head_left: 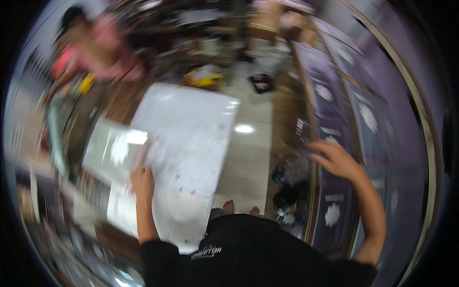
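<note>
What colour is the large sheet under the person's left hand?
The large sheet is white with small faint marks; the left hand rests on it. Head view.

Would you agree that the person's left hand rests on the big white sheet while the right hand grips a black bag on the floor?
Not quite. The left hand does rest on the big white sheet, but the right hand grips nothing: the head view shows it open, fingers spread, by the purple panels.

A dark, cluttered worktop (103,234) is carrying a large white printed paper sheet (184,143), which is lying flat under the left hand's grip (142,181). A glossy pale sheet (112,148) is lying just left of that grip.
</note>
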Available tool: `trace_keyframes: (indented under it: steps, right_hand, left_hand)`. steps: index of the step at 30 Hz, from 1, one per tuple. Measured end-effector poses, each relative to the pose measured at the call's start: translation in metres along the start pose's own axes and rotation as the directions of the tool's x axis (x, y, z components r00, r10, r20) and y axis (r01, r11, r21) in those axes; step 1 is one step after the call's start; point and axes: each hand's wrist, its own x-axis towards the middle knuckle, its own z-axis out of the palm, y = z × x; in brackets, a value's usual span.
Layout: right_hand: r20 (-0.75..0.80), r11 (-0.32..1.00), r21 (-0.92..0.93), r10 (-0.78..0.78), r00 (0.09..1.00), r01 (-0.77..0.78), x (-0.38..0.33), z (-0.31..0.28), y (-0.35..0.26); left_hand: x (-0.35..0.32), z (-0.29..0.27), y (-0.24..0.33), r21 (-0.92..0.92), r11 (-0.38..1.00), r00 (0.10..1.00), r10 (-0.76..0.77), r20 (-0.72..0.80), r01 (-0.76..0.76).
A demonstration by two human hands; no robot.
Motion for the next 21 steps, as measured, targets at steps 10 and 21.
trace_keyframes:
  steps: [10, 21]
  right_hand:
    - [0.031, 0.678, 0.733, -0.117, 0.993, 0.057, 0.08, 0.194, -0.047]
    - [-0.168, 0.518, 0.855, 0.276, 0.946, 0.0, -0.004, 0.176, -0.031]
  left_hand:
    - [0.007, -0.034, 0.25, -0.638, 0.648, 0.834, 0.551, 0.016, -0.416]
    - [0.008, -0.07, 0.32, -0.738, 0.473, 0.723, 0.69, -0.029, -0.482]
